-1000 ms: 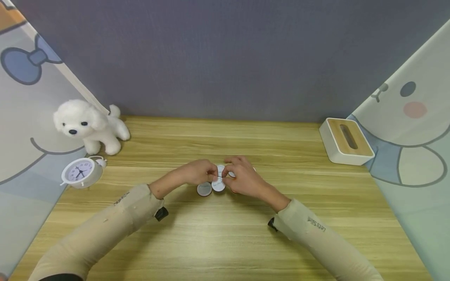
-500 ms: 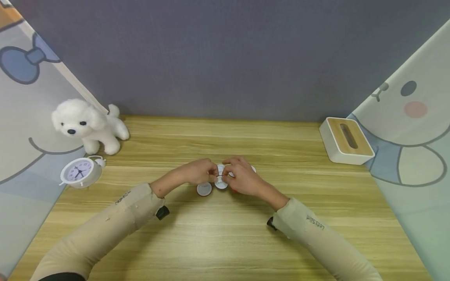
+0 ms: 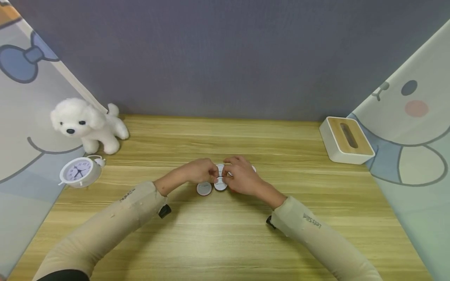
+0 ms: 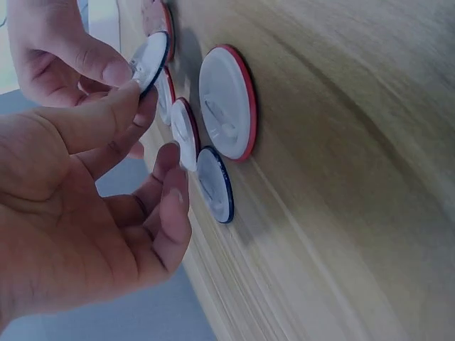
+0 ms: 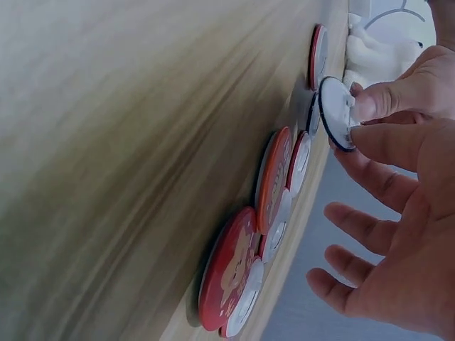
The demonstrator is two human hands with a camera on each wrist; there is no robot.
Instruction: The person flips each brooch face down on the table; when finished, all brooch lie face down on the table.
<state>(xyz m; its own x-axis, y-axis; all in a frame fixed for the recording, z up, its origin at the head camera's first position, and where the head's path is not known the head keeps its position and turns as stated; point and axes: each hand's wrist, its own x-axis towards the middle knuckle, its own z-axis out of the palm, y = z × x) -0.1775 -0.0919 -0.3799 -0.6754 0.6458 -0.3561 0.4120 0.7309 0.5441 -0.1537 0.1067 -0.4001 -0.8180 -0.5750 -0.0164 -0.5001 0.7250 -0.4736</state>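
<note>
Between both hands, a round pin-back button badge (image 3: pixel 220 184) with a dark blue rim is held just above the table, its white back and pin showing. My left hand (image 3: pixel 202 171) pinches its left edge between thumb and finger. From the other side my right hand (image 3: pixel 241 176) pinches at the pin with thumb and forefinger, its other fingers spread loosely in the right wrist view. A red-rimmed badge (image 4: pixel 227 103) lies back side up beside the left hand, and a blue-rimmed badge (image 4: pixel 215 185) lies near it. Two red-faced badges (image 5: pixel 231 270) lie face up, overlapping others.
On the wooden table (image 3: pixel 218 242), a white plush dog (image 3: pixel 89 125) and a white alarm clock (image 3: pixel 81 172) stand at the left. A tissue box (image 3: pixel 346 140) with a wooden lid sits at the back right. A grey panel (image 3: pixel 225 58) rises behind.
The held badge has tilted and shifted slightly between the fingertips. Both hands stay at nearly the same place, still pinching it.
</note>
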